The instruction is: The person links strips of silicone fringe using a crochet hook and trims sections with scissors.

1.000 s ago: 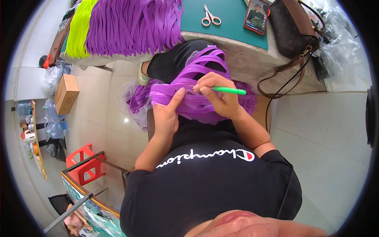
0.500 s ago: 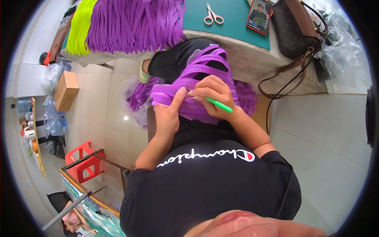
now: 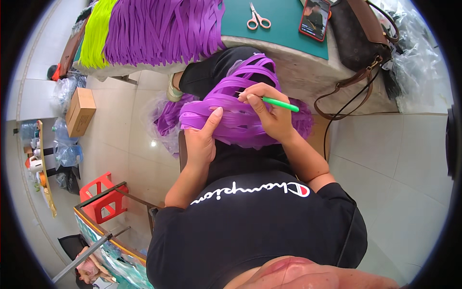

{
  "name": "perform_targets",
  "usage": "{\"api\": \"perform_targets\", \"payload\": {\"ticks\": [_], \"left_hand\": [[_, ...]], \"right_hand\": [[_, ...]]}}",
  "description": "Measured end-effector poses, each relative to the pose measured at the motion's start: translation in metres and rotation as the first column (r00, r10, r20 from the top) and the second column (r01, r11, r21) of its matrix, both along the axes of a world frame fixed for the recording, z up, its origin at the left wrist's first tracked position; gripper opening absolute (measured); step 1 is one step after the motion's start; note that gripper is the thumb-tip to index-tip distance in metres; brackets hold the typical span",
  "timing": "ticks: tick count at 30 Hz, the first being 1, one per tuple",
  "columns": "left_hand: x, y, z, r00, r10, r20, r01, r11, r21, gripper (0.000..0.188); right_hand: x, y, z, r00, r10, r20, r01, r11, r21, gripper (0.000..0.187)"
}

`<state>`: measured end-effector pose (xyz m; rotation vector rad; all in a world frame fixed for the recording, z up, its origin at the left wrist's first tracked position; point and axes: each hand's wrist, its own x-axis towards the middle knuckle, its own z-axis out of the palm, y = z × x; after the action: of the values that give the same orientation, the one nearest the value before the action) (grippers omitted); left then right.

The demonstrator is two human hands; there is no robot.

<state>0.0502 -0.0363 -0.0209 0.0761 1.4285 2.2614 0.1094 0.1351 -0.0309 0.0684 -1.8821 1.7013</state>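
Observation:
A bundle of purple fabric strips (image 3: 236, 113) lies across my lap, with loops of it running up over my thigh. My left hand (image 3: 200, 139) is closed on the bundle's left end, thumb on top and fingers tucked underneath. My right hand (image 3: 272, 113) pinches a tool with a green handle (image 3: 281, 104). The tool's thin metal tip shows near my fingertips, over the upper strips; its exact kind is too small to make out. The green handle points to the right, clear of the strips.
Ahead, the table with a green mat (image 3: 288, 41) bears pink-handled scissors (image 3: 258, 20), a phone (image 3: 314, 19), hanging purple strips (image 3: 163, 33) and yellow-green strips (image 3: 96, 36). A brown bag (image 3: 361, 33) sits at the right. A cardboard box (image 3: 81, 113) and a red stool (image 3: 103, 197) stand left.
My right hand has moved up and right, away from my left thumb, taking the green-handled tool with it. The handle now lies flatter. My left hand has shifted slightly left with the strips.

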Motion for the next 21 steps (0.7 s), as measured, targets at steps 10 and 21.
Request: {"api": "perform_targets", "payload": {"ticks": [10, 21], "left_hand": [[0.005, -0.005, 0.003, 0.998, 0.018, 0.058, -0.023, 0.997, 0.072, 0.02], [0.008, -0.008, 0.001, 0.998, -0.061, 0.035, 0.058, 0.994, 0.089, 0.019]], "right_hand": [[-0.006, -0.019, 0.002, 0.967, -0.124, -0.222, 0.204, 0.9, 0.385, 0.021], [-0.01, -0.008, 0.017, 0.958, -0.051, -0.281, 0.252, 0.614, 0.748, 0.031]]}}
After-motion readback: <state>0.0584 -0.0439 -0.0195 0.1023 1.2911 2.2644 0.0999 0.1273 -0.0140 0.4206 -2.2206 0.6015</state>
